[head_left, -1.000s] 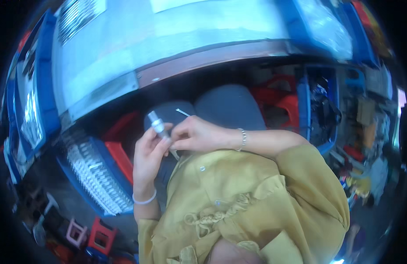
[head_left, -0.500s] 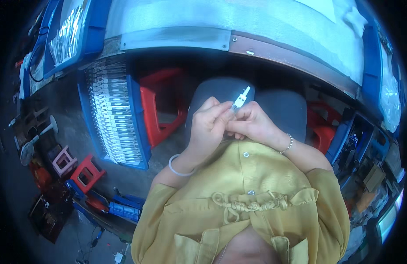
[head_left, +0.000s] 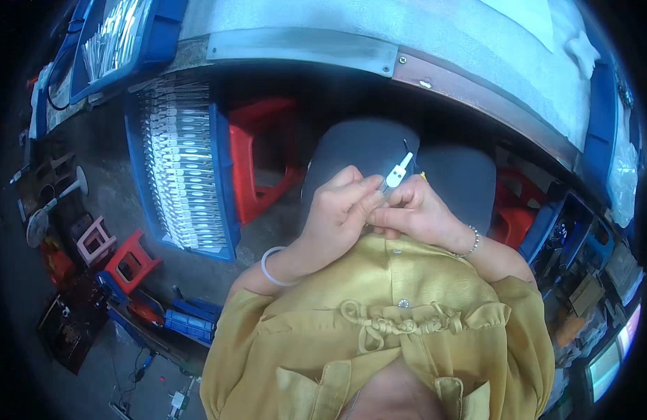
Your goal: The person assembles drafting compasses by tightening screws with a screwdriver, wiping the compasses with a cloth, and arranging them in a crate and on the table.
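Note:
In front of my chest, both hands meet around a small white tapered piece [head_left: 398, 172]. Two dark dots mark its body, and a thin dark tip points up and away from me. My left hand [head_left: 346, 210] is closed, its fingertips pinching the lower end of the piece. My right hand [head_left: 420, 213] is closed too, with thumb and bent fingers against that same end. What lies between the fingers is mostly hidden. A small yellow bit [head_left: 423, 176] shows just behind my right hand; its kind is not clear.
A worktable edge [head_left: 302, 50] runs across the far side. At left, a blue crate [head_left: 225, 210] holds rows of white-and-metal pieces; another blue bin [head_left: 162, 42] sits above it. Red stools [head_left: 243, 164] stand beneath the table and at lower left. Blue bins [head_left: 600, 126] line the right.
The white piece and both hands have shifted slightly right within the view. A thin dark tip now shows on the piece, where a pale end showed before. The yellow bit has come into sight.

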Motion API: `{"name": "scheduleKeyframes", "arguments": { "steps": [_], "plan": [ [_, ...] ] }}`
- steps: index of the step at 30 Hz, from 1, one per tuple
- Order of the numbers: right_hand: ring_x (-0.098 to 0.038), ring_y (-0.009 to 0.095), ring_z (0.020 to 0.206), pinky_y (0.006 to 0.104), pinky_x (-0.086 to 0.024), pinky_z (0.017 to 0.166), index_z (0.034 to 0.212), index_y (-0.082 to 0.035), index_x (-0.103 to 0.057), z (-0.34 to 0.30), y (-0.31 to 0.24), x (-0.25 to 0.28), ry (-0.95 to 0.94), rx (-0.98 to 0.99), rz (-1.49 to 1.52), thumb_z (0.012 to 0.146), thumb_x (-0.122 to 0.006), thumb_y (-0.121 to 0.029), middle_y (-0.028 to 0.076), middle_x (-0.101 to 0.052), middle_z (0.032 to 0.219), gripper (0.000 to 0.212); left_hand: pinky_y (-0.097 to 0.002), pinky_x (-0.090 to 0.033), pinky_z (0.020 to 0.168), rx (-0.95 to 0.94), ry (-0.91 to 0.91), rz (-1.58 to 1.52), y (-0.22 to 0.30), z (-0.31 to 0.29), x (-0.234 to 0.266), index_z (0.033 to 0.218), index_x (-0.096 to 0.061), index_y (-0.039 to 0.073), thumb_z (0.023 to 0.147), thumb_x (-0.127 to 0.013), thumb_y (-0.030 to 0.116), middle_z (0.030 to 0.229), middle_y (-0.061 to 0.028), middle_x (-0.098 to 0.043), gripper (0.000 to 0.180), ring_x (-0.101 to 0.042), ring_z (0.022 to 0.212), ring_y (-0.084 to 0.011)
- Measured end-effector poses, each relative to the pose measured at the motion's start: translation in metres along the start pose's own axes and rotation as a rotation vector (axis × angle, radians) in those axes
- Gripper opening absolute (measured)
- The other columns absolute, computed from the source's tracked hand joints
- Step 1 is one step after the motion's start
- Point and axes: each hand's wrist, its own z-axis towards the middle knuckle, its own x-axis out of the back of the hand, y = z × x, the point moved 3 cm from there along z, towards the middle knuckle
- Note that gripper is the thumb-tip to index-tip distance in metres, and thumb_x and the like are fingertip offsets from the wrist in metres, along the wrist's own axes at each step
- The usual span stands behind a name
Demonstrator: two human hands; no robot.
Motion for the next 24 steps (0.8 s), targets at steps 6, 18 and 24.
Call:
{"name": "scheduleKeyframes", "arguments": {
  "steps": [6,18,24],
  "plan": [
    [-0.058,0.007,0.054,0.0220,-0.045,0.050,0.068,0.003,-0.067,0.000,0.004,-0.003,-0.013,-0.054,0.041,0.084,-0.068,-0.010,0.006,-0.065,0.063,0.021,-0.0261,-0.039,0.055,0.002,-0.027,0.005,0.003,-0.001,0.004,0.109,-0.064,-0.007,0.089,-0.061,0.000,0.077,-0.0089,-0.052,0.021,-0.051,0.065,-0.0148],
    [-0.057,0.006,0.054,0.0219,-0.044,0.049,0.070,0.003,-0.068,0.002,0.002,-0.005,-0.024,-0.065,0.041,0.084,-0.068,-0.010,0.004,-0.064,0.061,0.020,-0.0276,-0.038,0.054,-0.004,-0.062,-0.005,-0.001,-0.002,0.009,0.109,-0.063,-0.007,0.089,-0.061,0.001,0.075,-0.0087,-0.050,0.021,-0.050,0.063,-0.0155],
    [-0.057,0.006,0.055,0.0216,-0.044,0.051,0.071,0.003,-0.068,0.004,0.001,-0.007,-0.020,-0.051,0.030,0.086,-0.068,-0.012,0.004,-0.064,0.062,0.021,-0.0302,-0.043,0.057,-0.001,-0.027,0.033,0.001,-0.001,0.011,0.106,-0.064,-0.004,0.087,-0.060,0.001,0.078,-0.0112,-0.054,0.019,-0.056,0.065,-0.0208]
  ]
}}
